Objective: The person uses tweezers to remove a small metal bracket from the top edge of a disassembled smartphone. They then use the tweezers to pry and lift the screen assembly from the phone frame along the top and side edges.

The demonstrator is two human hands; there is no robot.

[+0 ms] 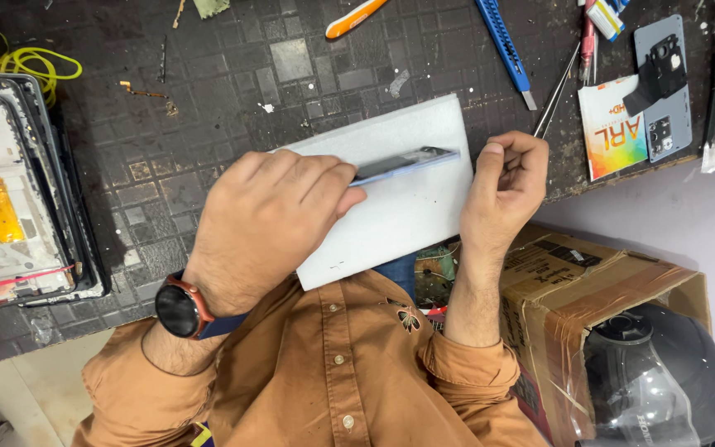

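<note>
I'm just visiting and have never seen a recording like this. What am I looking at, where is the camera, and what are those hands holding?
There is no machine here: a camera worn on a person's head looks down at their own two bare hands over a dark workbench. The left hand, with a round watch on its wrist, grips a thin phone seen edge-on above a white foam sheet. The right hand is curled closed beside it; what it pinches, if anything, is hidden. Around them lie stacked phone frames, a blue utility knife, tweezers and a grey phone back cover.
</note>
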